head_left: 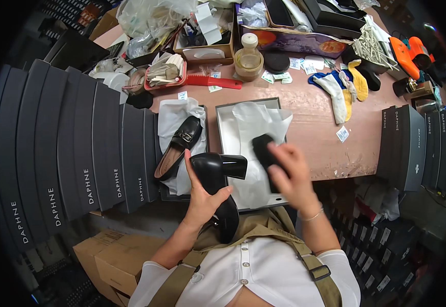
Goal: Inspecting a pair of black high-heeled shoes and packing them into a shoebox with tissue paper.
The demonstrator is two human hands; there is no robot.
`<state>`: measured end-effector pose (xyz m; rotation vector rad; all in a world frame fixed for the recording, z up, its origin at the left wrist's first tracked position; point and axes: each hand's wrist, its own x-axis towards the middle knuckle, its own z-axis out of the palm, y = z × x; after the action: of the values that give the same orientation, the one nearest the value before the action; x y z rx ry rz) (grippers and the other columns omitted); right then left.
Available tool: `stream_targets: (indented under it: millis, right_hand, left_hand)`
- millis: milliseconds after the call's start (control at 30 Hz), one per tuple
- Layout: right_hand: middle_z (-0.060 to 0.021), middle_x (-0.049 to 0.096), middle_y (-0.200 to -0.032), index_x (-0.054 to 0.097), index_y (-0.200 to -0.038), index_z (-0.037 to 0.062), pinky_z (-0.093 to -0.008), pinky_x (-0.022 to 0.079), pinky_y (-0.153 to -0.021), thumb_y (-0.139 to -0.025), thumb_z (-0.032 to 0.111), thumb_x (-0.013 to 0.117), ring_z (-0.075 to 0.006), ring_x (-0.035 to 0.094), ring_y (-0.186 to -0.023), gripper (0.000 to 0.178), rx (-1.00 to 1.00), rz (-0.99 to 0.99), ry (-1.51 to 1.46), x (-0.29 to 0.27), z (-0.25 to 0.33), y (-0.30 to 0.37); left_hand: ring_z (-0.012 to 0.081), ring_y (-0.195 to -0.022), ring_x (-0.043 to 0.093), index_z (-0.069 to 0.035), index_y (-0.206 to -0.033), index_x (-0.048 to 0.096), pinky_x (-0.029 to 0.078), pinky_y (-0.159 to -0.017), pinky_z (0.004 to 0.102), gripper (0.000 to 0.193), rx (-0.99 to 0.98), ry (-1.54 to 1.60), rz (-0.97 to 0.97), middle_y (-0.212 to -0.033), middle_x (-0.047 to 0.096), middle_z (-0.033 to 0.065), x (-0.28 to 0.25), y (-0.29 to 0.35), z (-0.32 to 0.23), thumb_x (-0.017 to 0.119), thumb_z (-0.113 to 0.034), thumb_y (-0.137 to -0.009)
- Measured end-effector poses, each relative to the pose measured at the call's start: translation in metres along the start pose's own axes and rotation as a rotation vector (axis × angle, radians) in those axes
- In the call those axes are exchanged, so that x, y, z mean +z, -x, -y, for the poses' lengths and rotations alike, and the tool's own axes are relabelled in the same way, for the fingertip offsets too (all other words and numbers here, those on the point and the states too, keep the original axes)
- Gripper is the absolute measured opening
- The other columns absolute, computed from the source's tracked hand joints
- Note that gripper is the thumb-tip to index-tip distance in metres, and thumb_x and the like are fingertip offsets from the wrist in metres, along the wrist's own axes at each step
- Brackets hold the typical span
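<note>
In front of my body, my left hand (202,203) is closed around a black heeled shoe (208,171), its block heel pointing right and its toe down toward my lap. My right hand (297,179), smeared by motion, grips a dark oblong pad (262,147); whether it is a brush or a sponge I cannot tell. The pad is apart from the shoe, to the right of its heel. A matching black loafer (194,128) with a metal buckle lies on white tissue in a box at the left. Beside it, an open grey box part (224,115) holds white tissue paper (256,120).
Stacked dark shoeboxes (79,148) wall off the left; more shoeboxes (404,140) stand at the right. Across the back are a red brush (220,82), a jar (248,64), a black round lid (276,62), gloves (333,94) and small packets. A cardboard carton (123,263) sits below left.
</note>
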<state>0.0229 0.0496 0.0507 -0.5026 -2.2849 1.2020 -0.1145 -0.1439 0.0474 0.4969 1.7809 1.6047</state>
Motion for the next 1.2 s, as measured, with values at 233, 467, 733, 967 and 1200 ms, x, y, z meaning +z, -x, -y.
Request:
stream_targets:
  millis: [233,467,733,967,1200]
  right_hand:
    - [-0.0076,0.055,-0.094,0.061,-0.116,-0.0011,-0.0341,0.046,-0.065,-0.070,0.011,0.069,-0.0237,0.056,-0.079,0.048,-0.271,0.055,0.257,0.076,0.052,0.038]
    - [-0.0062,0.056,-0.086,0.065,-0.109,0.0022,-0.0358,0.044,-0.059,-0.070,0.008,0.066,-0.0228,0.055,-0.071,0.039,-0.343,0.121,0.418,0.069,0.074,0.048]
    - [-0.0085,0.058,-0.086,0.065,-0.106,0.0017,-0.0367,0.047,-0.063,-0.072,0.008,0.067,-0.0265,0.059,-0.075,0.035,-0.244,0.257,0.349,0.063,0.086,0.083]
    - [-0.0102,0.059,-0.089,0.067,-0.112,0.0015,-0.0291,0.050,-0.066,-0.075,-0.001,0.064,-0.0214,0.061,-0.073,0.037,-0.024,0.197,-0.092,-0.015,0.083,0.085]
    - [-0.0052,0.057,-0.087,0.068,-0.107,0.0098,-0.0350,0.045,-0.063,-0.066,0.009,0.069,-0.0233,0.056,-0.071,0.041,-0.497,0.117,0.363,0.027,0.079,0.049]
  left_hand:
    - [0.0182,-0.106,0.054,-0.009,-0.150,0.000,0.046,-0.093,0.0312,0.102,0.000,0.097,-0.081,-0.122,0.047,0.0107,-0.004,0.036,0.004,0.064,0.006,-0.071]
    - [0.0186,-0.107,0.053,-0.008,-0.149,0.006,0.047,-0.092,0.0308,0.096,0.044,0.228,-0.046,-0.121,0.047,0.0106,-0.004,0.058,0.008,0.063,0.003,-0.071]
    - [0.0172,-0.110,0.050,-0.010,-0.150,0.005,0.044,-0.095,0.0306,0.099,0.051,0.243,-0.038,-0.122,0.045,0.0087,-0.009,0.072,0.003,0.063,0.004,-0.071]
    - [0.0186,-0.113,0.047,-0.009,-0.150,0.002,0.041,-0.099,0.0329,0.103,0.143,0.148,-0.032,-0.125,0.042,0.0091,-0.014,0.078,-0.010,0.067,0.003,-0.071]
    - [0.0197,-0.110,0.052,-0.009,-0.150,0.004,0.044,-0.097,0.0325,0.103,0.140,0.234,0.089,-0.124,0.045,0.0101,-0.007,0.072,-0.007,0.067,0.001,-0.069]
